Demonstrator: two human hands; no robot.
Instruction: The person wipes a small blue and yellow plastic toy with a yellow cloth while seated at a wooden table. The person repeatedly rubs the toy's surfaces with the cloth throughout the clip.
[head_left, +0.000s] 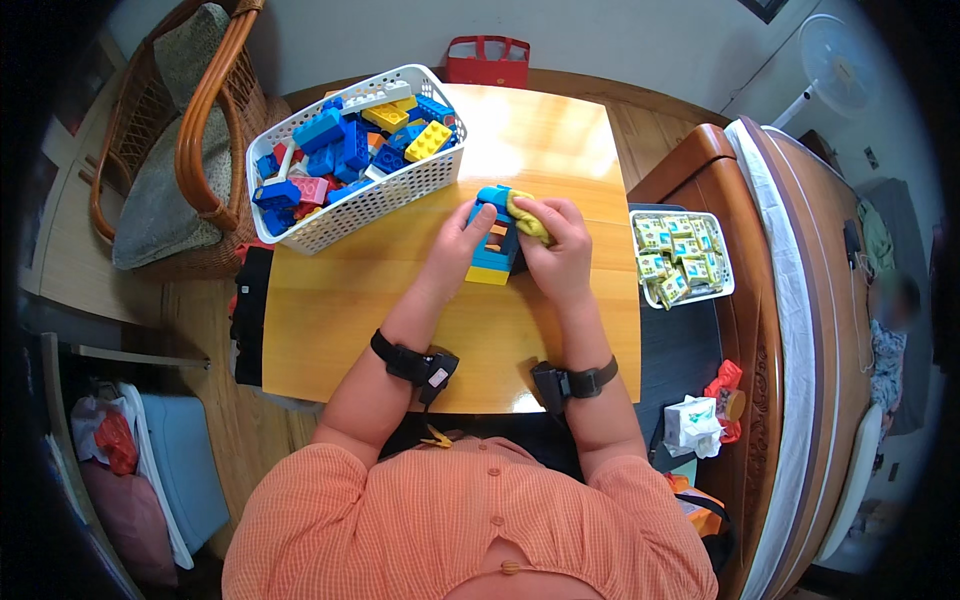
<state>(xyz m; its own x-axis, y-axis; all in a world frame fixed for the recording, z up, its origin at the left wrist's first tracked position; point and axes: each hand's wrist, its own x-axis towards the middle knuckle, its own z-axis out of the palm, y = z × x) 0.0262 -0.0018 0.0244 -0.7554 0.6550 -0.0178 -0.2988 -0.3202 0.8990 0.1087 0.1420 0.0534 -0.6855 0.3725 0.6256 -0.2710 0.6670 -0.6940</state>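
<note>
A small structure of blue toy building bricks with a yellow base (492, 255) stands on the wooden table (352, 322) before me. My left hand (459, 244) grips its left side, the thumb lying over the upper front. Bunched in my right hand (556, 244) is a yellow cloth (527, 217), which touches the structure's upper right side. Part of the cloth and the back of the structure are hidden by my fingers. Up and to the left, a white perforated plastic basket (375, 193) holds many blue, yellow, red, pink and white bricks.
A rattan armchair (202, 150) stands left of the table. To the right are a white basket of small wrapped packets (682, 259), a tissue pack (691, 426) and a carved wooden bed frame (754, 300). A red bag (487, 71) sits beyond the far edge. Another person is at far right.
</note>
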